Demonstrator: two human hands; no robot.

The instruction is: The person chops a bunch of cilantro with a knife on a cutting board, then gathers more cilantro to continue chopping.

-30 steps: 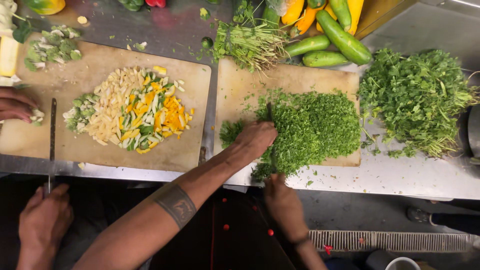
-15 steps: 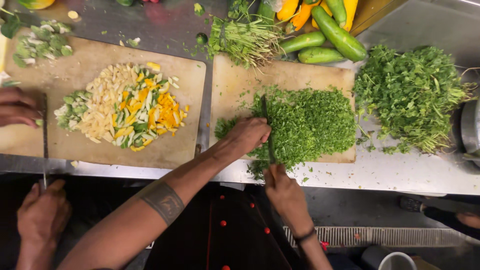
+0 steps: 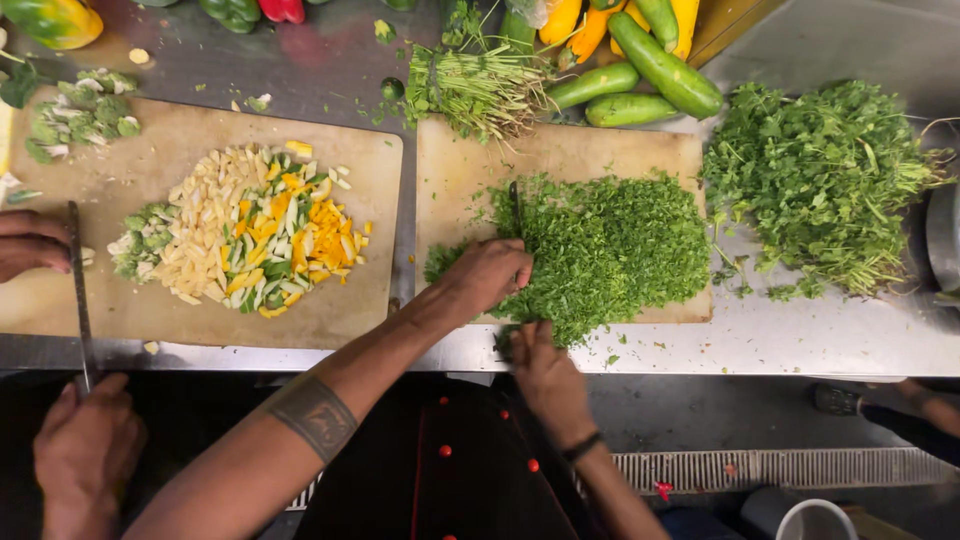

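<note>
Your left hand (image 3: 487, 277) presses fingers together on the knife (image 3: 517, 208) over the chopped herbs (image 3: 610, 250) at centre frame, your right hand (image 3: 535, 352) gripping its handle for chopping.

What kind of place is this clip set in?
Most likely a commercial kitchen prep station. A steel counter carries two wooden cutting boards, one heaped with chopped green herbs under the person's left hand, with whole cucumbers behind. A co-worker's hand holds a knife at the neighbouring board.

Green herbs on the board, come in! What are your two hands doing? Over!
Left hand pressing on the knife over the chopped herbs. Right hand at the board's near edge, apparently on the handle. Another person cutting at the left board.
</note>
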